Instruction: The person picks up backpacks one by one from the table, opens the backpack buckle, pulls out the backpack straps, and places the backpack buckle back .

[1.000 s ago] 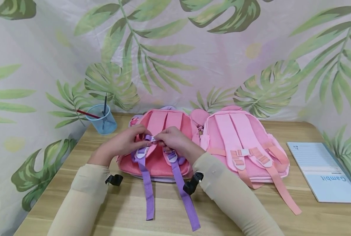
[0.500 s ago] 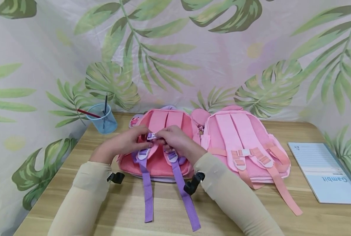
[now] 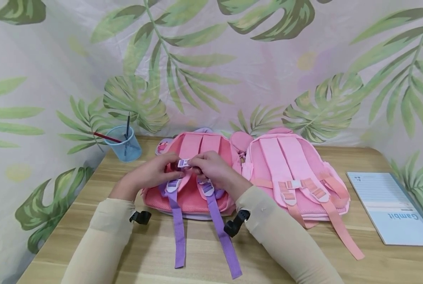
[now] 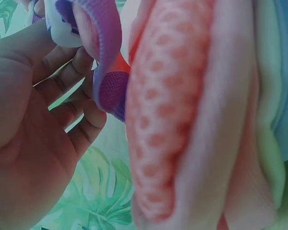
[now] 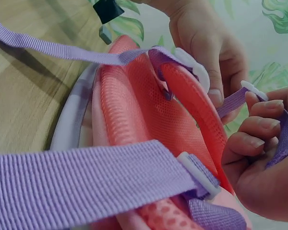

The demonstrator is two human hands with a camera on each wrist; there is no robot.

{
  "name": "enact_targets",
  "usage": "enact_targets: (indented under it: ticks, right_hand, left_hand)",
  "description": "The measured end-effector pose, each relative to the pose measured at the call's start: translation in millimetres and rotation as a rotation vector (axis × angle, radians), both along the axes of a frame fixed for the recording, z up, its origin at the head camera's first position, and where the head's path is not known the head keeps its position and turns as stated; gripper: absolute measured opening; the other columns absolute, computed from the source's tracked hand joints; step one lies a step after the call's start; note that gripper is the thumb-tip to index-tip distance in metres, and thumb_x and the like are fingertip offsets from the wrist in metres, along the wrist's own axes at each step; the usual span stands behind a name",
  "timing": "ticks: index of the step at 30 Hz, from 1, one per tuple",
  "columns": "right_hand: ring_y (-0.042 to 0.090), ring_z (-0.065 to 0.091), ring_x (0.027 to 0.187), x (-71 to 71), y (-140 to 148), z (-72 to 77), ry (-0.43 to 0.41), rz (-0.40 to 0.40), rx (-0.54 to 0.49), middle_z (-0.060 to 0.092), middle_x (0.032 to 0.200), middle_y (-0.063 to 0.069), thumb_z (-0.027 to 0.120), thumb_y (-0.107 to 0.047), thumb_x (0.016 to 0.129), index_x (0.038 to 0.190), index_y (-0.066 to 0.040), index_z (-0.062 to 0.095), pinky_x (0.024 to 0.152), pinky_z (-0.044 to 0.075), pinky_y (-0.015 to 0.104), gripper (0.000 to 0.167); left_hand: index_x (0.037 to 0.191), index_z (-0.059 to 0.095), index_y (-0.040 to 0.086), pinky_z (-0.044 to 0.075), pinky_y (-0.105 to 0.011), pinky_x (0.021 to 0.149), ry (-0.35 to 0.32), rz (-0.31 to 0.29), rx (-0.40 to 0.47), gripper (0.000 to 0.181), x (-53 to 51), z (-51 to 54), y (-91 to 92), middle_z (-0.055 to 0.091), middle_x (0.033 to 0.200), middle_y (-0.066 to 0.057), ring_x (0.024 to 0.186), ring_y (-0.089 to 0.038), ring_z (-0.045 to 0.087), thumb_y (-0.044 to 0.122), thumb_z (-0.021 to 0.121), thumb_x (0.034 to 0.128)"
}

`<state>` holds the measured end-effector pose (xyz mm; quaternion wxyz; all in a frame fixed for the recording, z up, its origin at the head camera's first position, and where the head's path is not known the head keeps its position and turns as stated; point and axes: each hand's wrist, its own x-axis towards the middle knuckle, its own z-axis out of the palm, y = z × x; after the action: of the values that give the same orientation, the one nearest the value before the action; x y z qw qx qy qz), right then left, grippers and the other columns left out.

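A coral-pink backpack (image 3: 193, 201) lies back side up, with purple webbing straps (image 3: 178, 236) hanging from white adjusters (image 3: 173, 185). Above it, a white buckle (image 3: 183, 163) on a purple chest strap (image 5: 233, 102) spans the space between my hands. My left hand (image 3: 152, 171) pinches the strap at the buckle's left side, thumb below and forefinger above. On the other side my right hand (image 3: 215, 169) grips the buckle's right end. In the right wrist view, a purple strap length runs through those curled fingers (image 5: 266, 123). The left fingertips' contact is partly hidden.
A light-pink backpack (image 3: 286, 157) with peach straps lies right beside the first one. A blue mesh pen cup (image 3: 124, 148) stands at the back left of the wooden table (image 3: 154, 256). A notepad (image 3: 392, 207) lies at the right.
The white buckle has turned to lie flatter and shifted slightly up and left between the hands; more of its face shows. Both hands keep their hold, and the backpacks stay in place.
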<state>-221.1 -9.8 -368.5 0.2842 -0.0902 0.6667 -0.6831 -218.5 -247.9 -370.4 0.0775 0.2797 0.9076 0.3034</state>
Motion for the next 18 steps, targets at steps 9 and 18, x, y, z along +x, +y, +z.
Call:
enact_targets:
  ticks: [9,18]
  right_hand:
    - [0.012,0.042,0.056,-1.9,10.6,-1.6,0.079,0.041,0.112,0.053,0.067,-0.002,0.062,-0.026,0.110,0.108,-0.002,0.076,0.050,0.031,0.027,0.028]
    - [0.012,0.047,0.056,-3.7,19.6,-0.6,0.124,0.137,0.185,0.057,0.068,-0.001,0.061,-0.026,0.112,0.118,-0.006,0.076,0.048,0.033,0.030,0.026]
  left_hand:
    - [0.129,0.068,0.018,0.050,-0.034,0.088,0.071,0.016,0.127,0.028,6.3,3.2,0.3,0.067,0.110,0.001,0.102,-0.018,0.060,0.016,0.076,0.1021]
    - [0.118,0.069,0.014,0.051,-0.032,0.087,0.113,-0.016,0.148,0.017,5.6,-2.2,3.3,0.070,0.109,-0.001,0.102,-0.018,0.062,0.008,0.073,0.1023]
